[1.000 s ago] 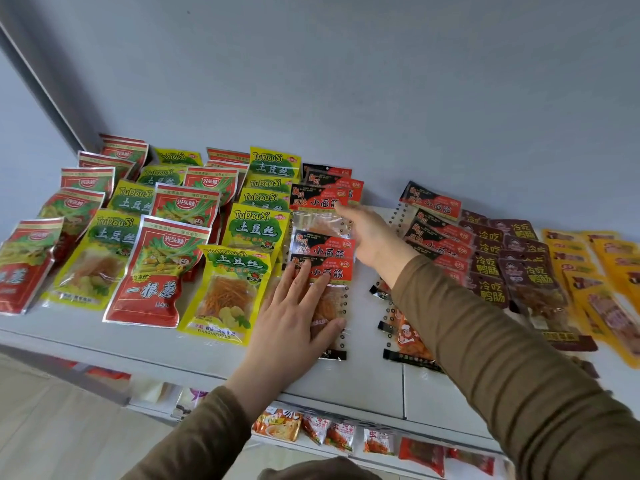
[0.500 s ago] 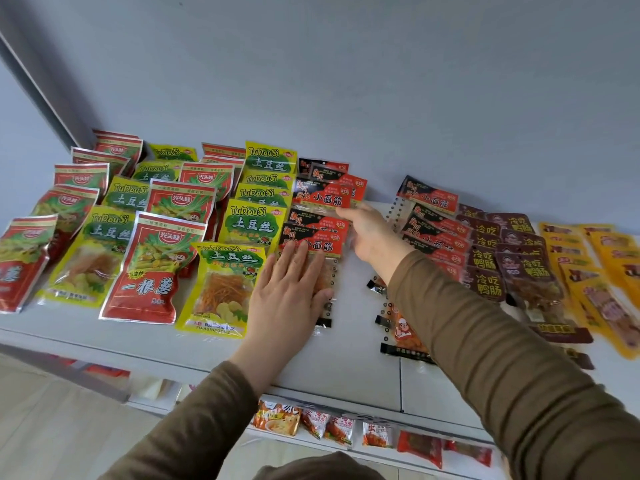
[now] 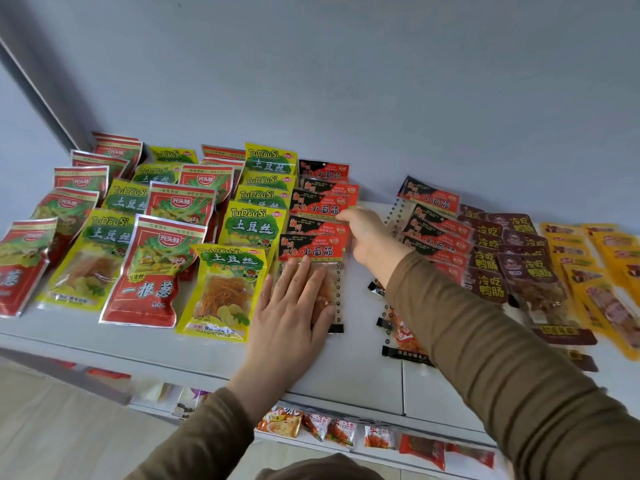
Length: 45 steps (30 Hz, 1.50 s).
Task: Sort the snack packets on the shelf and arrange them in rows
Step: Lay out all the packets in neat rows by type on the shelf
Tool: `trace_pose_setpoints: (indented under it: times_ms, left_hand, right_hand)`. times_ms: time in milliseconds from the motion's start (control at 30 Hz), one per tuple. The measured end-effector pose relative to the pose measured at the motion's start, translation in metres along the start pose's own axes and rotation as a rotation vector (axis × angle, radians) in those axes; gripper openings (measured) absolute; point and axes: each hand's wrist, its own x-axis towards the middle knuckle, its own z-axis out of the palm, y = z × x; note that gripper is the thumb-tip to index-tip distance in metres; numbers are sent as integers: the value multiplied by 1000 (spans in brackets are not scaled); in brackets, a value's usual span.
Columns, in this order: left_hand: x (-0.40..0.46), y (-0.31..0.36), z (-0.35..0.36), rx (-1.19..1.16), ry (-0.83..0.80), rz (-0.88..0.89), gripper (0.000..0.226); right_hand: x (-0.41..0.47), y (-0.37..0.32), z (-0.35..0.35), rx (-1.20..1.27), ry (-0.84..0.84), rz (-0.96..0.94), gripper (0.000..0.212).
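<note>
Leftmost on the white shelf [image 3: 346, 368] lie overlapping rows of red packets [image 3: 145, 271] and yellow-green packets [image 3: 221, 289], already sorted by kind. Next comes the black-and-red packet row [image 3: 318, 216], the one being worked on. The left hand [image 3: 291, 317] lies flat on the clear lower half of the front packet [image 3: 311, 254], fingers straight and released, pressing it to the shelf. The right hand [image 3: 367, 237] reaches to the row's right edge; its fingers look to nudge or pinch a packet's side, though I cannot tell if they actually grasp it. Further right sit a second black-and-red group [image 3: 433, 223], brown packets [image 3: 509, 258], then orange-yellow packets [image 3: 606, 271]. These sachets are likely light, floppy and slick, so they should slide easily; pressing flat or pinching a sealed edge seems safest.
</note>
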Motion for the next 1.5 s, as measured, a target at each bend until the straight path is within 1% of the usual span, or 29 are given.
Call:
trace_pose_setpoints:
  times_ms: [67,133,167,233,300,367,467,567,600,700,733,833,867,967,1067,1233,1333,1433,1500]
  left_hand:
    - [0,-1,1,-27,-22,-5,66]
    - [1,-2,0,-38,-35,3,67]
    - [2,-2,0,-38,-38,9,67]
    - [2,-1,0,-36,-36,23,66]
    - [2,-1,1,-42,-24,24,65]
    - [1,-1,2,-36,-10,14,64]
    - [0,-2,1,6,21,8,62]
    - [-2,-3,-1,27,41,-28,59]
    - [-2,-3,-2,30,40,-40,60]
    - [-6,-3,-4,51,29,-36,60]
    - [-8,-3,-6,58,25,-24,60]
    - [-11,-6,-9,82,-24,25,61]
    - [-12,-7,-10,84,-47,36,61]
    - [-12,-10,-16,86,-86,62,63]
    - [-8,-8,-25,43,-71,77,62]
    - [1,12,-37,-47,-51,142,65]
    - [7,33,-40,-95,-70,202,69]
    - [14,63,-37,-118,-67,277,67]
    - [20,86,-31,-135,-95,314,67]
  right_hand:
    - [-1,-1,0,14,8,-21,7]
    - [-2,-2,1,5,10,-33,17]
    - [-3,-2,2,-9,11,-33,19]
    - [-5,-5,5,-55,7,-53,6]
    - [-7,-6,7,-93,8,-84,9]
    - [-10,-5,8,-113,16,-91,6]
    - [-12,-3,6,-106,37,-112,14]
    - [-16,-5,3,-107,56,-164,28]
    - [-18,-6,2,-122,56,-188,29]
    - [-26,-7,-2,-179,39,-267,22]
    - [-29,-6,-3,-199,36,-293,23]
    - [-37,-3,-6,-305,59,-379,46]
    - [-40,-2,-6,-335,68,-420,48]
    - [-50,0,-7,-446,79,-490,47]
    - [-62,-2,-8,-515,72,-516,44]
    - [-78,-15,-36,-476,177,-506,41]
    - [-85,-25,-75,-365,311,-471,42]
    - [-92,-33,-123,-222,454,-402,43]
    - [-93,-37,-148,-139,489,-317,46]
